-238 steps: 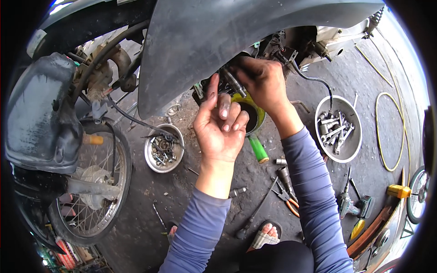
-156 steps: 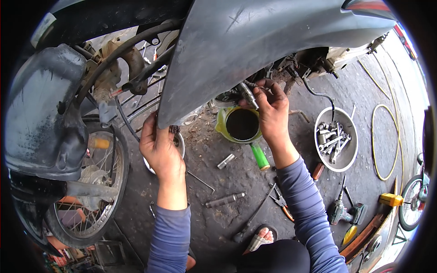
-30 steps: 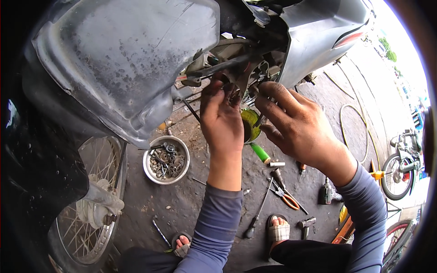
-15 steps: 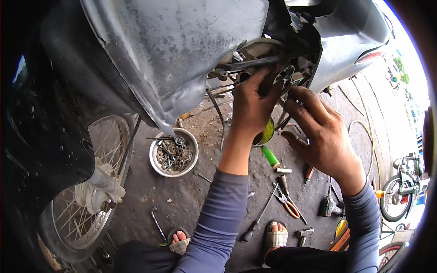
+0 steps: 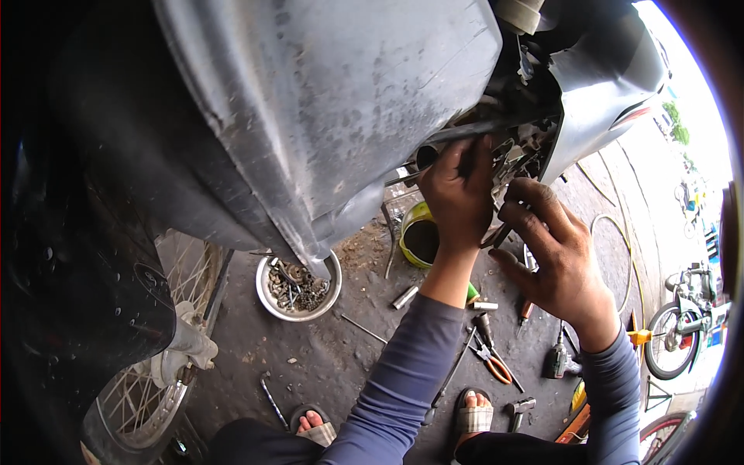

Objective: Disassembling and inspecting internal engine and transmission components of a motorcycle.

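Under the grey plastic body panel of a motorbike, both my hands are up at the exposed mechanical parts. My left hand is closed beside a dark bar, its fingertips at the parts behind it; whatever it grips is hidden. Slightly lower and to the right, my right hand has curled fingers, with the thumb held a little apart. A thin dark strip shows by its fingertips; I cannot make out what it is.
Below stand a metal bowl of small parts and a yellow-green bucket with dark contents. Pliers, a hammer and a power drill lie on the floor. A spoked wheel is at left, a parked motorbike at right.
My view has shifted, so the panel sits further right and more of the bucket shows. Both hands stay at the bike's parts, the right one slightly lower against the parts.
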Motion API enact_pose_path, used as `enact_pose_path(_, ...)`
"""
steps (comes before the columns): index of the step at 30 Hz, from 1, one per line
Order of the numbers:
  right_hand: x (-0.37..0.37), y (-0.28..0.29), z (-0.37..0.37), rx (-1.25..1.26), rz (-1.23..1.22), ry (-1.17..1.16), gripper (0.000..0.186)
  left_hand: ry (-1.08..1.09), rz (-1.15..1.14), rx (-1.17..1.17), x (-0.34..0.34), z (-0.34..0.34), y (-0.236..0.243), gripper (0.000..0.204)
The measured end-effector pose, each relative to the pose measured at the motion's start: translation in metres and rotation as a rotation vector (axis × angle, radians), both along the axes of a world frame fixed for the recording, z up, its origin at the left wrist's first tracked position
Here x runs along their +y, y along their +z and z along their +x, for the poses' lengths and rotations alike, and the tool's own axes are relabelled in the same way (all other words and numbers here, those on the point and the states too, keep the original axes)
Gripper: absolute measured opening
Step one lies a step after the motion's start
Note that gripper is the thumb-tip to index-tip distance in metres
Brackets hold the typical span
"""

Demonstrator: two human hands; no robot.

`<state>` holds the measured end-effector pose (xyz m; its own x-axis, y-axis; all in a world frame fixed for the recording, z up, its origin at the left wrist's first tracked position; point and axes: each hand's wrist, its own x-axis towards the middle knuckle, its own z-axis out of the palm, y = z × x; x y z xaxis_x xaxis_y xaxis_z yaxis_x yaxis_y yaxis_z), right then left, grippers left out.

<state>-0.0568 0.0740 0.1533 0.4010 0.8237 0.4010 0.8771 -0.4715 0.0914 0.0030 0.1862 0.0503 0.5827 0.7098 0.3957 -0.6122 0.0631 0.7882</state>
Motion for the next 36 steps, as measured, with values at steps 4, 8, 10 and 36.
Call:
enact_pose_path(4,0.004,0.001,-0.001,0.042,0.006,0.007,0.043,-0.111,-0.080,-0.015,0.011,-0.002,0.001,0.011)
enact_pose_path(8,0.003,0.000,-0.003,0.022,0.017,0.003,0.043,-0.094,0.256,-0.093,0.029,-0.004,-0.004,0.013)
enact_pose_path(10,0.002,-0.002,-0.002,0.013,0.016,-0.020,0.043,-0.144,0.259,-0.080,0.025,-0.004,-0.007,0.013)
enact_pose_path(36,-0.188,0.005,-0.133,1.044,-0.397,0.221,0.033,-0.631,-0.477,0.519,-0.084,-0.082,-0.102,0.016)
